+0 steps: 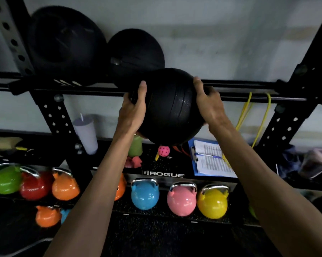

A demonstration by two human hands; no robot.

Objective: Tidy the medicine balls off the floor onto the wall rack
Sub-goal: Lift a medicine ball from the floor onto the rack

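while the left grip (132, 110) and the right grip (210, 106) are clasping the round black ribbed rubber medicine ball (171, 108) by its sides, fingers curling round it, the ball is hanging in the air against the front black steel rack rail (258, 85), not yet resting beside the smaller black ball (136, 54) sitting on the rack. if it is being let go short of the rail, it is probably dropping onto the blue clipboard (210, 160) and coloured kettlebells (145, 195) below.

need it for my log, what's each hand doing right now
Left hand: holding the medicine ball, gripping its left side.
Right hand: holding the same ball, gripping its right side.
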